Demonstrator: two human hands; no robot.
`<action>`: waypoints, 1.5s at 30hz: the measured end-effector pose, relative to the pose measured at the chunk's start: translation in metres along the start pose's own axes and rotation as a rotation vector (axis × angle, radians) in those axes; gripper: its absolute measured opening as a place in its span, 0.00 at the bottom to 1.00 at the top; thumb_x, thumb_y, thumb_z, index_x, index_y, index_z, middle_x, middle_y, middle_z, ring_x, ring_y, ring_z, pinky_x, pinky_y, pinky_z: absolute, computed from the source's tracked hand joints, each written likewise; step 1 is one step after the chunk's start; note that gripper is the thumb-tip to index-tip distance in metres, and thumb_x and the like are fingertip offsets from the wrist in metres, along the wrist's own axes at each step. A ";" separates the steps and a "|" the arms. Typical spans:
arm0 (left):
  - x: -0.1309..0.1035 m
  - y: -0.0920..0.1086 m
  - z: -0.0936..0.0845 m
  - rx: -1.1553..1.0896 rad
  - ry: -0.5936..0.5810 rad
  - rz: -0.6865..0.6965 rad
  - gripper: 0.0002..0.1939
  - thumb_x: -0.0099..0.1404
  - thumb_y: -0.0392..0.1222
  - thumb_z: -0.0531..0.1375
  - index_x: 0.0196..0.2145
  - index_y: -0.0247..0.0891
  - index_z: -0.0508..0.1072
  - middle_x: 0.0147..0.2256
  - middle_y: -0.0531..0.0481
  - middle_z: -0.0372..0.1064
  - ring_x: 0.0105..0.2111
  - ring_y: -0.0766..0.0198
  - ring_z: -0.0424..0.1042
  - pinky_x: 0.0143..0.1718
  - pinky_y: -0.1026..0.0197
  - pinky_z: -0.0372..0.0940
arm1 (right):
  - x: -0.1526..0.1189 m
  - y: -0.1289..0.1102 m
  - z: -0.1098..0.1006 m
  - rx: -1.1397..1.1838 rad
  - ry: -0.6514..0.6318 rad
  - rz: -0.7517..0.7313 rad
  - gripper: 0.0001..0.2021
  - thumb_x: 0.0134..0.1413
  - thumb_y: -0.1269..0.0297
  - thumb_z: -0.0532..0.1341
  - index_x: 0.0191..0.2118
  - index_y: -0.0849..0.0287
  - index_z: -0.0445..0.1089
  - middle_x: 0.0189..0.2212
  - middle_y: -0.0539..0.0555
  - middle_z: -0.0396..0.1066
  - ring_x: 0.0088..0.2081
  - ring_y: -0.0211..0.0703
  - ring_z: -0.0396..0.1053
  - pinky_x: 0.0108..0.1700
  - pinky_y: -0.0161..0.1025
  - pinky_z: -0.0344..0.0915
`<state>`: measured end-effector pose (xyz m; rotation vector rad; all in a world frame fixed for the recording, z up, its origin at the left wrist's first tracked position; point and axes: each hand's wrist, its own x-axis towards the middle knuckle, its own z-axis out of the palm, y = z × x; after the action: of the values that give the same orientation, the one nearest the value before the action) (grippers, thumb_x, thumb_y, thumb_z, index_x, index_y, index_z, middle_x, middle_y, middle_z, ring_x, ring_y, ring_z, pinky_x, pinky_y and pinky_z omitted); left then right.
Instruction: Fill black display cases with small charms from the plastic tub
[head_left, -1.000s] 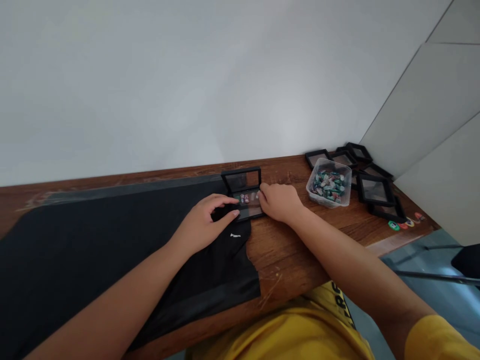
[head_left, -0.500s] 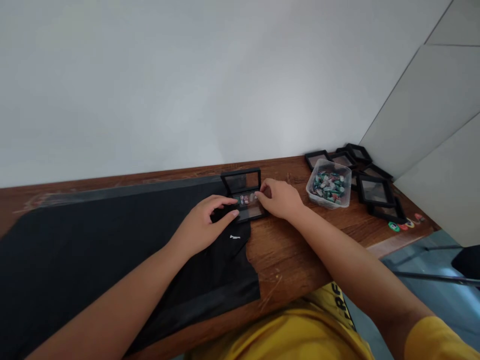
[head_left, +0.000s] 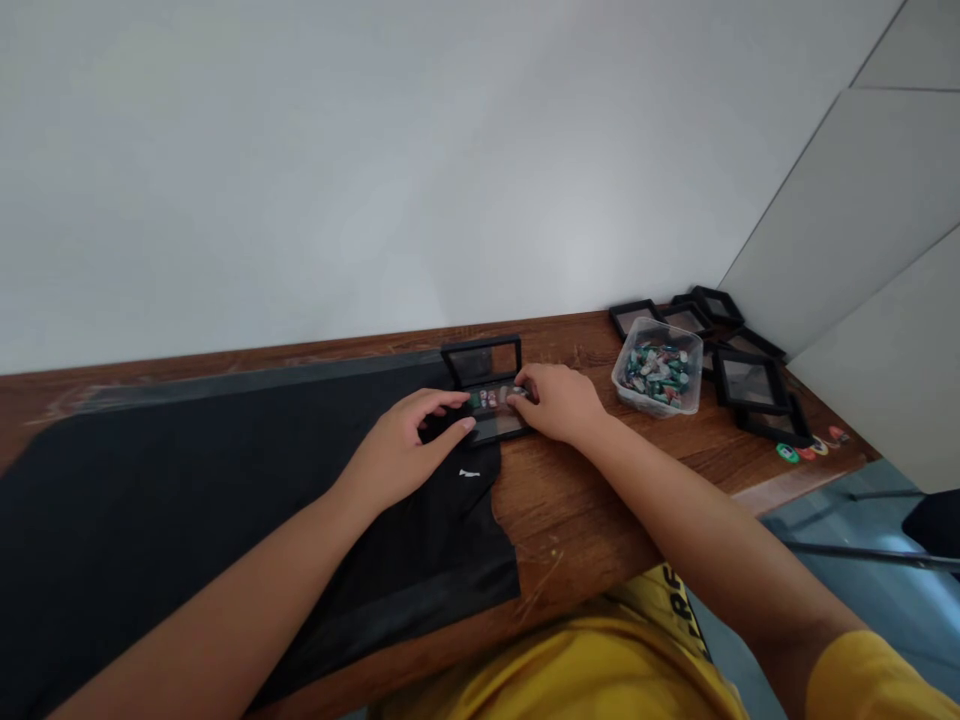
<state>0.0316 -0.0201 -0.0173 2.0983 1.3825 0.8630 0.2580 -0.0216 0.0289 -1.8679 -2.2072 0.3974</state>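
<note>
Open black frame (head_left: 501,434) holds colored stones (head_left: 492,398); left hand (head_left: 401,440): fingers apart; right hand (head_left: 561,402): cannot tell.

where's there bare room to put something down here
The black mat is bare left of the left forearm, and so is the wood between the mat's right edge and the right forearm. Crowded: the far right, black frames beside the tub.

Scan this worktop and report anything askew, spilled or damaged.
A small white scrap lies loose on the black sheet, looking like stray litter. The sheet's right edge is uneven, and pale scratches mark the brown wooden tabletop beside it. The black square frames at right overlap at odd angles. No spill shows.
</note>
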 end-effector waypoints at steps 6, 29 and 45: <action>0.000 -0.001 0.000 0.001 -0.002 -0.002 0.24 0.64 0.60 0.60 0.48 0.42 0.80 0.45 0.43 0.77 0.43 0.51 0.76 0.45 0.50 0.74 | 0.000 0.003 -0.005 0.011 -0.006 0.030 0.15 0.67 0.53 0.62 0.52 0.54 0.76 0.46 0.55 0.81 0.47 0.50 0.76 0.46 0.41 0.68; -0.002 -0.002 0.001 0.023 -0.020 0.018 0.24 0.66 0.62 0.59 0.49 0.43 0.79 0.47 0.43 0.77 0.45 0.50 0.76 0.44 0.49 0.74 | -0.004 0.005 -0.010 -0.009 -0.030 0.029 0.13 0.66 0.60 0.59 0.53 0.57 0.73 0.47 0.57 0.80 0.47 0.50 0.76 0.46 0.42 0.67; -0.001 -0.003 0.001 0.029 -0.031 0.027 0.25 0.66 0.62 0.59 0.50 0.43 0.79 0.48 0.42 0.77 0.46 0.49 0.76 0.46 0.49 0.74 | 0.005 0.001 -0.001 -0.052 0.015 0.084 0.17 0.68 0.51 0.59 0.50 0.57 0.76 0.49 0.59 0.80 0.50 0.53 0.76 0.49 0.44 0.70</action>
<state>0.0300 -0.0200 -0.0202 2.1478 1.3621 0.8226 0.2581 -0.0164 0.0291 -1.9887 -2.1550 0.3429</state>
